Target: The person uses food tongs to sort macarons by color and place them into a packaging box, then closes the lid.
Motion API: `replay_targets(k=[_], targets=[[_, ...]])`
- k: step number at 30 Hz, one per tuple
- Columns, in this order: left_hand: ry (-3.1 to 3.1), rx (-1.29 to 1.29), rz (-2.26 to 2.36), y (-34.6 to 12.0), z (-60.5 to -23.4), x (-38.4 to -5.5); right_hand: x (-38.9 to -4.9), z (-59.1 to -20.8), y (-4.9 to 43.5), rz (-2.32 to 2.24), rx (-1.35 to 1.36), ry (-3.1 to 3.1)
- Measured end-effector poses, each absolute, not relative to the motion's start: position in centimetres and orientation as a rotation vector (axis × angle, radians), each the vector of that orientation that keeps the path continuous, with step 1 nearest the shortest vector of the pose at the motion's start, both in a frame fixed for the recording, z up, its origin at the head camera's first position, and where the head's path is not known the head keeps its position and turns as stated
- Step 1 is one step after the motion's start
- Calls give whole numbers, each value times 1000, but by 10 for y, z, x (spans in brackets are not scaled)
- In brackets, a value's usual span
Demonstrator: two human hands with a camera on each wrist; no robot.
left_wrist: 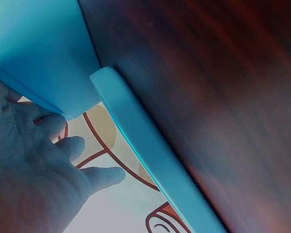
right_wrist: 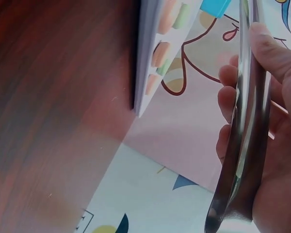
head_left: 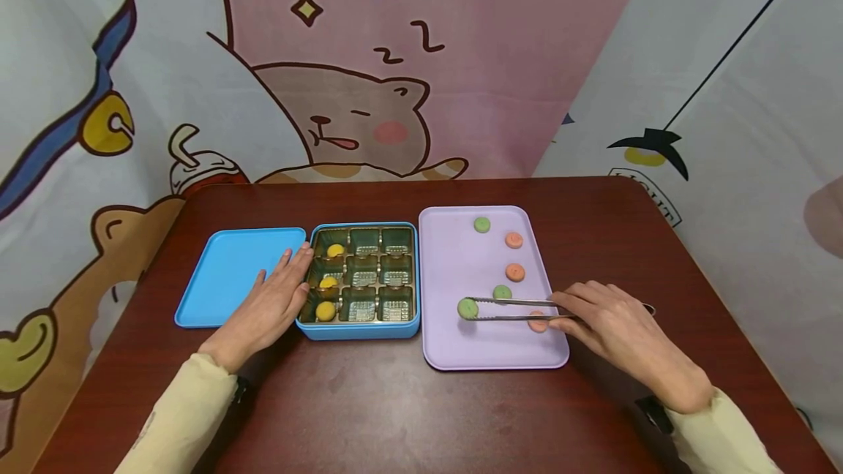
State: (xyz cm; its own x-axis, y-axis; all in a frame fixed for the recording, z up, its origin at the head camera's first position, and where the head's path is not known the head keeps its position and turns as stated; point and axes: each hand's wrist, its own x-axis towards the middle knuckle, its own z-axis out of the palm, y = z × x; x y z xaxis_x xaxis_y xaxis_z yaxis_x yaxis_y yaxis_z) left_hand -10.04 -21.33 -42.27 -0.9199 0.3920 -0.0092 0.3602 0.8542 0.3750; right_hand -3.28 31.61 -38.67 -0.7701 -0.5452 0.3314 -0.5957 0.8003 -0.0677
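In the head view, my left hand (head_left: 276,295) rests with fairly straight fingers against the left side of a blue box (head_left: 385,330). The box has a gold divided insert, and its left column holds yellow pieces (head_left: 326,311), one per compartment. My right hand (head_left: 612,328) grips metal tongs (right_wrist: 252,107) over a lilac tray (head_left: 461,350). The tong tips lie on either side of a round green piece (head_left: 467,308); I cannot tell whether it is lifted. Beneath the tong arms are another green piece (head_left: 502,291) and a partly covered orange piece (head_left: 538,323).
A light blue lid (head_left: 230,262) lies left of the box, partly behind my left hand. Farther back on the tray sit a green piece (head_left: 482,224) and two orange pieces (head_left: 515,272). A brown table (head_left: 369,415) meets a cartoon-printed cloth (head_left: 500,57) behind.
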Motion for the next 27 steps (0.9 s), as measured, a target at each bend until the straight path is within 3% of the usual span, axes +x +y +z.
replay_targets(k=[27], targets=[[2938, 615, 575, -215, -424, -101, -49, -369, 282, 290, 923, -2608]])
